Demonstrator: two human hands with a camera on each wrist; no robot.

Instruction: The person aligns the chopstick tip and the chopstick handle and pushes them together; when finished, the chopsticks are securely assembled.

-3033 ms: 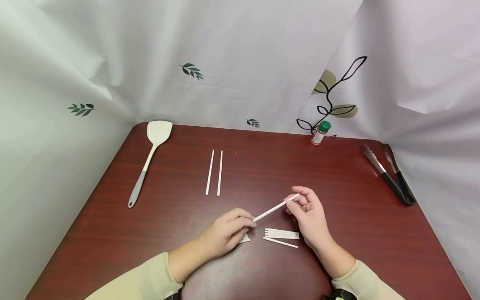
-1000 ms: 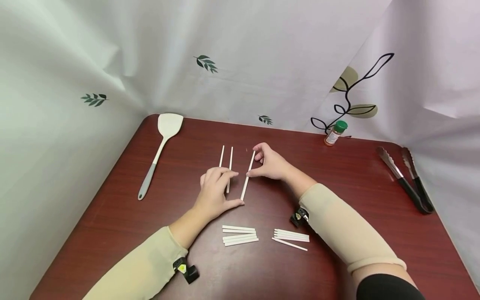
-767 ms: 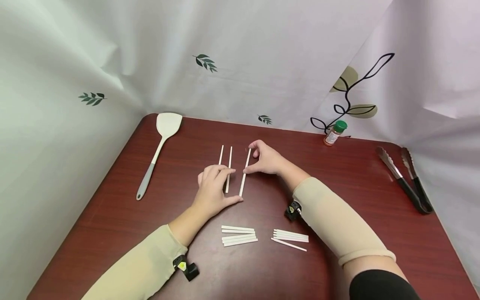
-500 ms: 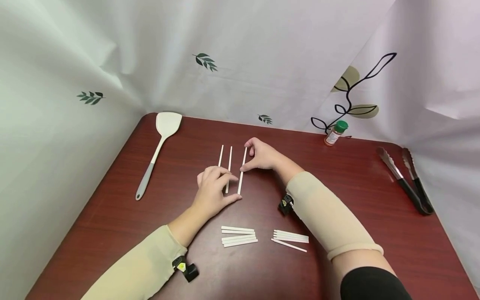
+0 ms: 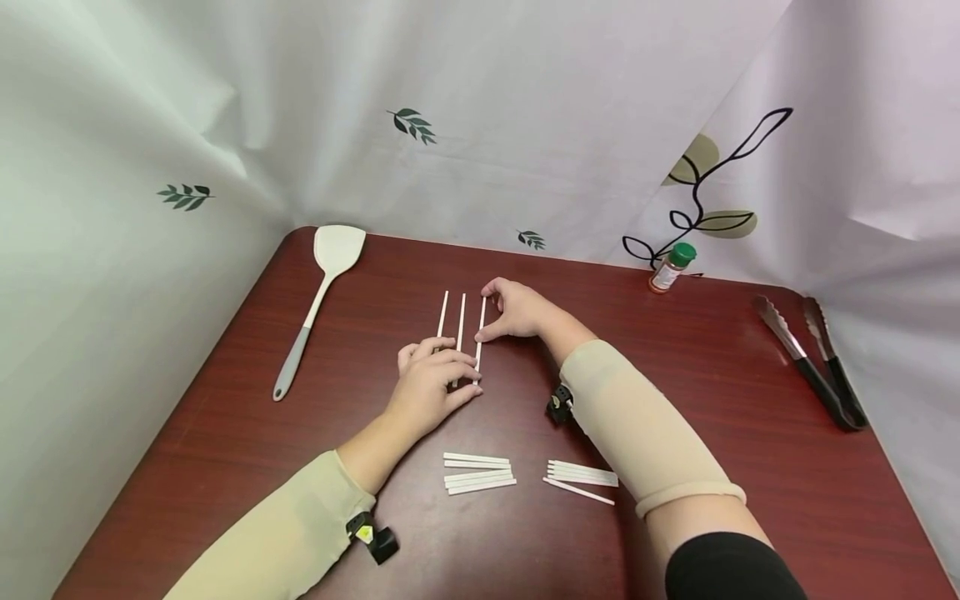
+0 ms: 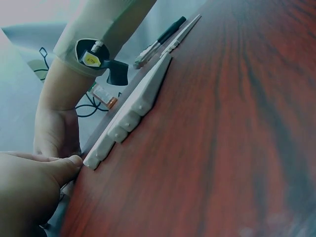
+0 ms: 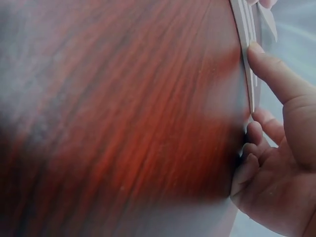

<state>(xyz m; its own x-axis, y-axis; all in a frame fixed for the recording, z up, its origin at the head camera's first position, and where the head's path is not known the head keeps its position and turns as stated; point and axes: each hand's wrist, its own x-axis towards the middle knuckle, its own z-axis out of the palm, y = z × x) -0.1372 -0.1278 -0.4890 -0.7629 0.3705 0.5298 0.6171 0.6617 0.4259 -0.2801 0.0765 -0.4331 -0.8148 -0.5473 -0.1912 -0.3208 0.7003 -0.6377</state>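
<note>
My right hand (image 5: 517, 312) holds a slim white chopstick (image 5: 481, 321) at its far part, with the thumb on its side and the index finger at its tip. At its near end are the thumb and fingers of my left hand (image 5: 431, 387), pinched close together. This chopstick stands nearly parallel to two more white chopsticks (image 5: 441, 315) lying just left of it, whose lower parts my left hand partly covers. In the right wrist view, the right thumb (image 7: 276, 74) presses along the chopstick's edge.
Closer to the person lie two groups of shorter white sticks, a left group (image 5: 480, 473) and a right group (image 5: 581, 472). A white spatula (image 5: 322, 292) lies at left, a green-capped spice bottle (image 5: 671, 268) stands at back right, and tongs (image 5: 813, 367) lie at right.
From above the short sticks, both hands have taken the chopstick farther back. Over the last second it has slid left towards the other two, and the left fingers have closed in at its near end.
</note>
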